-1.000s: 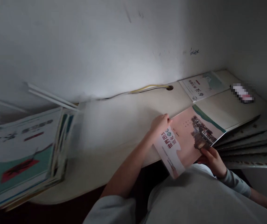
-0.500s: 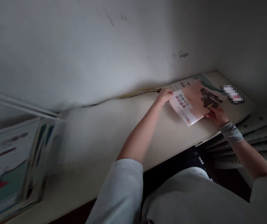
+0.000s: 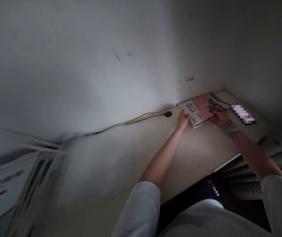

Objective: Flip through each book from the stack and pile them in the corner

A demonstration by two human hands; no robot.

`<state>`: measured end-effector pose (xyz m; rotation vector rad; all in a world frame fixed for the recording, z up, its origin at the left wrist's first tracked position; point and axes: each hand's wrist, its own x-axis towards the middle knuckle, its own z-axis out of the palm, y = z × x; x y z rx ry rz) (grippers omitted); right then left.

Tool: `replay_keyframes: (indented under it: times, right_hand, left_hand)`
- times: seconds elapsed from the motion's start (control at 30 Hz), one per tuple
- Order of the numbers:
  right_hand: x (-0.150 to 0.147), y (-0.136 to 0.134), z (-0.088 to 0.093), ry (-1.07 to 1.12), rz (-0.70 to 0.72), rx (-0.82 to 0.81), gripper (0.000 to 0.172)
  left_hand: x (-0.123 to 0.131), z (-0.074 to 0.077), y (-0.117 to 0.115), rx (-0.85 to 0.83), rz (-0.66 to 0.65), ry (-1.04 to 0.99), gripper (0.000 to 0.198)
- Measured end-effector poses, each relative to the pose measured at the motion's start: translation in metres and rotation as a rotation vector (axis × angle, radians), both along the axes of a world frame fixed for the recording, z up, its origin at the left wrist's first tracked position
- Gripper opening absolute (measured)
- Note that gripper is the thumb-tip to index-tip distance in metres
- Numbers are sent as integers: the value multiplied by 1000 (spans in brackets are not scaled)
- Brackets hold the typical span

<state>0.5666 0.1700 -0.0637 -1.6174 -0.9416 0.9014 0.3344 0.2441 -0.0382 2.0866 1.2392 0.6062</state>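
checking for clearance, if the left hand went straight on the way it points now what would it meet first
The pink-covered book, just ahead of the left hand; its fingertips seem to be on the book's edge, though depth is hard to judge.

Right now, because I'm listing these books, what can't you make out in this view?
In the head view:
- The book between the left hand and right hand: title too small to read.
- The pile of books at lower left: blurred and cut off by the frame edge.
- The patch beyond the book: pixelated, so unidentifiable.
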Motion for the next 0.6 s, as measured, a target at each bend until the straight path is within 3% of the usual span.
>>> replay_keyframes:
  times: [0.2,0.3,0.37,0.47,0.6]
  right_hand:
    - [15,-15,-4,65,-5,-153,27]
    - [25,-24,-2,35,-33,-188,33]
    - [28,-26,1,9,-65,-186,35]
    - [27,-23,8,-23,-101,-153,30]
    - [19,-24,19,-76,-110,-127,25]
  left_hand:
    - [1,-4,-17,80,-56,120,31]
    - [-1,-5,-36,132,-103,185,46]
    - [-2,-8,-48,205,-175,284,58]
    - [0,-13,-58,294,-253,403,52]
    - [-3,-14,-61,296,-211,397,49]
